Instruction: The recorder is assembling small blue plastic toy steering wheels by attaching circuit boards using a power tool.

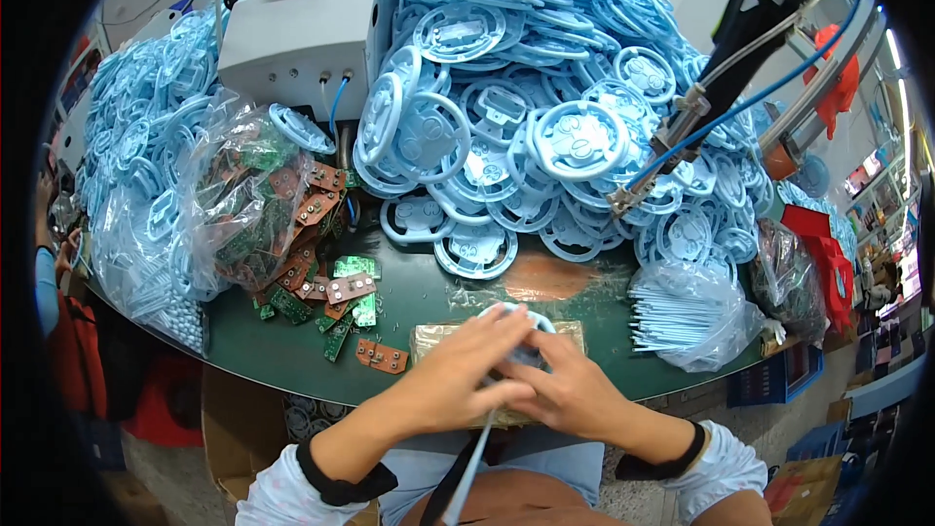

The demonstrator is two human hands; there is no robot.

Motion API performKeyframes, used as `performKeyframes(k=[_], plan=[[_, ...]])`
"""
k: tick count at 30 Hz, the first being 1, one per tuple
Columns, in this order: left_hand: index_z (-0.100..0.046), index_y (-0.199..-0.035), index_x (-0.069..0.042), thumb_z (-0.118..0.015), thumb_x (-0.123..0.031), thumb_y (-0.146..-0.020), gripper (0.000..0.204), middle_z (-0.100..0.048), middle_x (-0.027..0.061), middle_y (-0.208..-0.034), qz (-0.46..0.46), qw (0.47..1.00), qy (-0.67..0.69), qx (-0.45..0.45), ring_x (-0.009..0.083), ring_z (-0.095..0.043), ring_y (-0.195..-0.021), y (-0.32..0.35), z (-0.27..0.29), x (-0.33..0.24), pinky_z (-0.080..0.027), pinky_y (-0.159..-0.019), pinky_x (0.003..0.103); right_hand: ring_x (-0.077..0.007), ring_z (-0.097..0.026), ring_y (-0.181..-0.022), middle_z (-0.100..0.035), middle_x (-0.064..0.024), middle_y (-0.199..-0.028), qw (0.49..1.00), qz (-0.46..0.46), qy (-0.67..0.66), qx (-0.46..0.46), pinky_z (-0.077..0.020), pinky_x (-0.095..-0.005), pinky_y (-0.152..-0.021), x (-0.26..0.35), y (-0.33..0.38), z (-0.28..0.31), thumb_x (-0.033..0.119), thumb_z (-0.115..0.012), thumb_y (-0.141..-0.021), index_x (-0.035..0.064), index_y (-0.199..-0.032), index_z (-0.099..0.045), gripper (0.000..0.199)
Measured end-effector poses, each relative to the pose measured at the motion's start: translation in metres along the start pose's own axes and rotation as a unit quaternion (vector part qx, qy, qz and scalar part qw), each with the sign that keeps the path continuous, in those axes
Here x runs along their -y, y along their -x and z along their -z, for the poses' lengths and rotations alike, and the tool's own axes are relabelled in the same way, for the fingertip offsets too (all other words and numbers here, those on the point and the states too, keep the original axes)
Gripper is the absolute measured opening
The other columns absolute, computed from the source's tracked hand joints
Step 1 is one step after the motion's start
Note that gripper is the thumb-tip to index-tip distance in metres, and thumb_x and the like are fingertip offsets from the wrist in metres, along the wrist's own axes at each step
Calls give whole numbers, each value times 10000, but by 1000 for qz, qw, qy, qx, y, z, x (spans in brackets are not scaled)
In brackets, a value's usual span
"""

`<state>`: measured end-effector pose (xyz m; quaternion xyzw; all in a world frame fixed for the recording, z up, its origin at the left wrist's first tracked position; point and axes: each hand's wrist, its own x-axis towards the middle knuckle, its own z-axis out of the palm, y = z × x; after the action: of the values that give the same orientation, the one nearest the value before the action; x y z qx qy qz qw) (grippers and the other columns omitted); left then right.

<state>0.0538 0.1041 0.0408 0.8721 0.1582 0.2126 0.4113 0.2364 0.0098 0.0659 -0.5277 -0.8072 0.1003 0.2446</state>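
Light-blue ring part is between your hands, over the tan taped block. Your right hand has its fingers curled onto it, gripping; your left hand lies across it, can't tell if it grips too. A narrow pale strip runs from under your hands toward you; its upper end is hidden. Surface: green table, worn to a brown patch just beyond your hands. Loose brown and green circuit boards lie left of your left hand. Big heap of light-blue wheel shapes past your hands, grey machine box beyond to the left, black tool on an arm up to the right. Room: a co-worker's sleeve far left, lit shelving far right. Containers: clear bag of circuit boards, left beyond your left hand; larger clear bag of pale sticks left of that; bag of light-blue sticks right of your right hand; dark-filled bag farther right, contents unclear. Open cardboard box below the table edge, left of your hands.
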Motion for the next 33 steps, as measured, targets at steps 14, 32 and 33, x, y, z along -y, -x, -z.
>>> performKeyframes(k=[14, 32, 33], plan=[[-414, -1377, -13, -800, -200, -648, 846, -383, 221, -1416, 51, 981, -145, 118, 412, -381, -1303, -5, 9, -14, -362, -1055, 493, -242, -677, -919, -660, -161, -1028, 902, -7, -337, -271, -551, -402, -875, -89, -89, 179, 195, -564, -968, -41, -1374, -411, 494], [-365, -1403, 16, -813, -145, -664, 879, -327, 252, -1449, 28, 999, -36, -27, 437, -334, -1333, 21, -10, 5, -341, -1073, 476, -152, -672, -662, -593, -80, -809, 896, 151, -417, -27, -602, -247, -657, 15, -48, 152, 44, -546, -925, 56, -1439, -184, 629], [-364, -1404, 16, -811, -148, -666, 877, -324, 250, -1452, 34, 998, -38, -23, 436, -333, -1333, 22, -10, 5, -340, -1073, 477, -151, -671, -658, -588, -78, -803, 913, 113, -387, 53, -602, -251, -663, 14, -51, 162, 43, -551, -923, 61, -1393, -220, 575]])
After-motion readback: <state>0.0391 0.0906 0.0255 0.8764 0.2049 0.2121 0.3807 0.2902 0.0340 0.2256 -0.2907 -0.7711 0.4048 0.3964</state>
